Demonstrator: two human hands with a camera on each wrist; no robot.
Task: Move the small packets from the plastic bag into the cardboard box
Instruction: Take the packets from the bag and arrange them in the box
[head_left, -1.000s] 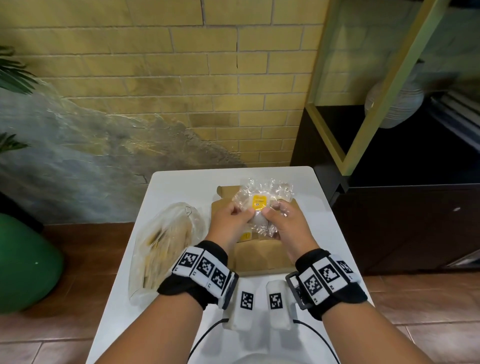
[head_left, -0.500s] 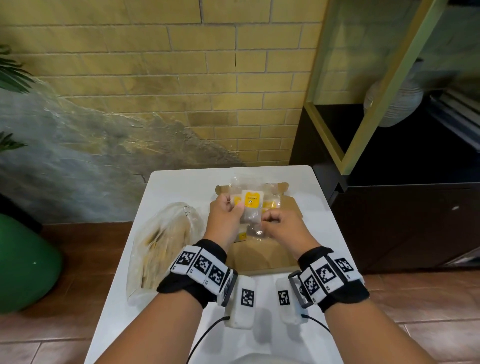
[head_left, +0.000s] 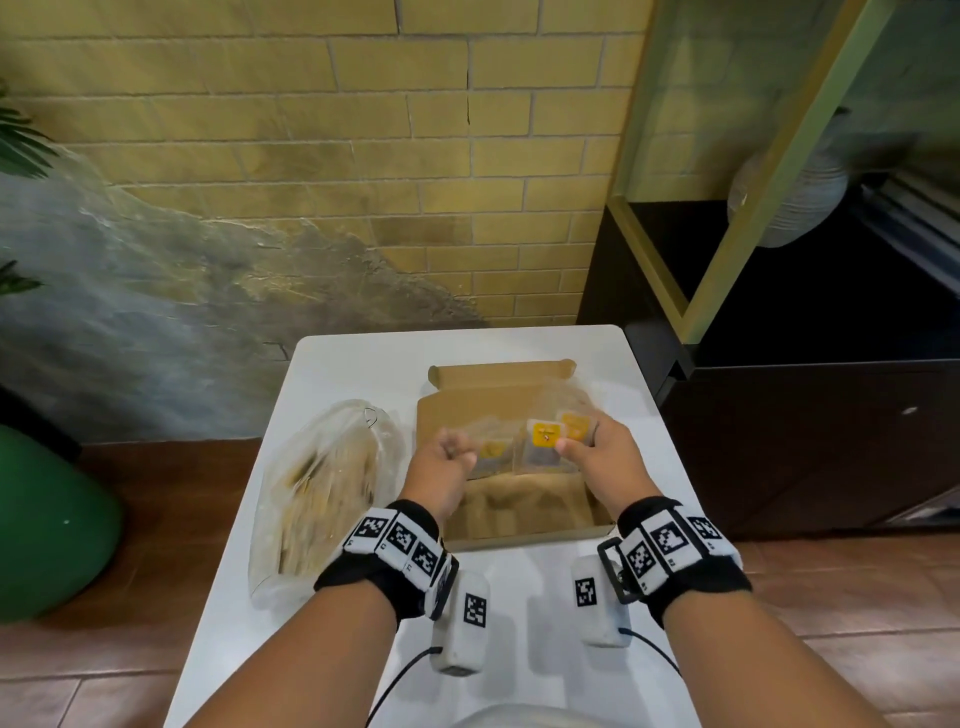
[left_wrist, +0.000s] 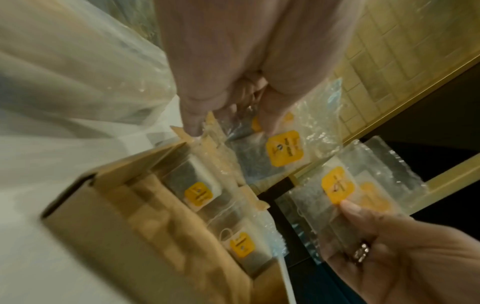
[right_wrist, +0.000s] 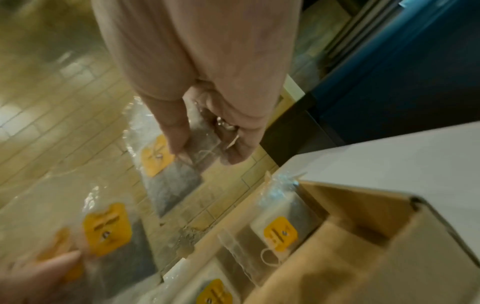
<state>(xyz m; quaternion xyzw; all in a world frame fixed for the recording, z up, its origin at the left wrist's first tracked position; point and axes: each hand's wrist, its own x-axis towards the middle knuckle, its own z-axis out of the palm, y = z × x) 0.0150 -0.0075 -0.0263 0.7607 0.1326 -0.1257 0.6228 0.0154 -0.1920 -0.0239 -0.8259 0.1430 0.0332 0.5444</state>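
Table, frame centre; bag lies at its left, well apart from both hands. Box, centre, open, already holds packets. Left hand and right hand each pinch clear packets above the box. Risk: the slick film may slip from the fingertips, so a packet lands outside the box wall.
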